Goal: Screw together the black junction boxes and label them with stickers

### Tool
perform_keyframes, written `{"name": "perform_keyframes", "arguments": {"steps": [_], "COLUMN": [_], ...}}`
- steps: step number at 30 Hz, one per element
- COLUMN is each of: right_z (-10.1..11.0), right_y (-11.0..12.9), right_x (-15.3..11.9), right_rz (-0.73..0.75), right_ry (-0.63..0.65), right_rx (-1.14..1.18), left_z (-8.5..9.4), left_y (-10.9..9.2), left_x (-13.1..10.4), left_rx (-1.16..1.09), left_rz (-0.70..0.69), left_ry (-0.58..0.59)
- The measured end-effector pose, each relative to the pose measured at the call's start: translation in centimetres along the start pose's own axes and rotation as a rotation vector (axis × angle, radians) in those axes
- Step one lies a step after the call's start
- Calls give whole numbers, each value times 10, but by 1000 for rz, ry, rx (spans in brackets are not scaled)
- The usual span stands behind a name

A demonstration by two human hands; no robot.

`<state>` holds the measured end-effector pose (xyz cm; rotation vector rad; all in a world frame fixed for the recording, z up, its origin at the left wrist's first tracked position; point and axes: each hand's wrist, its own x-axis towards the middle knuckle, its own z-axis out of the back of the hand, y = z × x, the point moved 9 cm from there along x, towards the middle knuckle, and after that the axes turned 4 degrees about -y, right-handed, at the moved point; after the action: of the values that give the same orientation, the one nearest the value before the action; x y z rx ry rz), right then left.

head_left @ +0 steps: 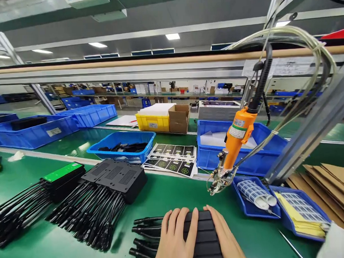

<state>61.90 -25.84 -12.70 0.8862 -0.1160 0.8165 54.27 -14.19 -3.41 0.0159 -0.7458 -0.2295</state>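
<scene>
A row of black boxes [204, 238] with short black cables [145, 236] pointing left lies on the green table at the bottom centre. My left hand [178, 235] rests over their left side, its fingers bent across the top and the cable ends. Along their right side lies my right hand [225, 237], pressed against the boxes with its fingertips at the far edge. Up and to the left, a stack of black boxes with cables [119, 177] stands beside another group topped by a green box [62, 171].
An orange power screwdriver [237, 135] hangs at the right on a cable. Behind are a blue basket [124, 157], label sheets [173, 159] and a large blue bin [219, 157]. Small blue trays [243, 202], a metal rod [291, 245] and cardboard sheets [329, 198] lie right.
</scene>
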Motion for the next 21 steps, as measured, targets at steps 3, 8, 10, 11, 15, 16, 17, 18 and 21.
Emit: {"name": "perform_keyframes", "arguments": {"steps": [3, 8, 10, 11, 15, 16, 17, 18, 21], "right_z": [10, 26, 29, 30, 30, 33, 40, 49, 84], "right_y": [5, 22, 26, 27, 20, 19, 19, 21, 33], "right_x": [-22, -55, -65, -68, -81, -85, -89, -94, -114], "right_rz": [-39, -99, -165, -202, -408, -440, -438, -412, -290], "right_ry": [-65, -43, 22, 57, 207, 219, 207, 167, 2], "right_rx": [-28, 2, 37, 61, 128, 111, 69, 11, -140], "left_z": [20, 33, 31, 27, 4, 0, 0, 2, 37], "left_y": [-11, -34, -43, -49, -71, -76, -79, -78, -33], "left_x": [0, -4, -7, -9, -23, -27, -30, -32, -29], "left_rx": [-14, -76, -89, -100, -150, -156, -158, -157, -124], "left_rz": [37, 6, -2, 1, 77, 93, 100, 94, 78], "left_ry": [-99, -61, 5, 50, 237, 265, 284, 291, 237]}}
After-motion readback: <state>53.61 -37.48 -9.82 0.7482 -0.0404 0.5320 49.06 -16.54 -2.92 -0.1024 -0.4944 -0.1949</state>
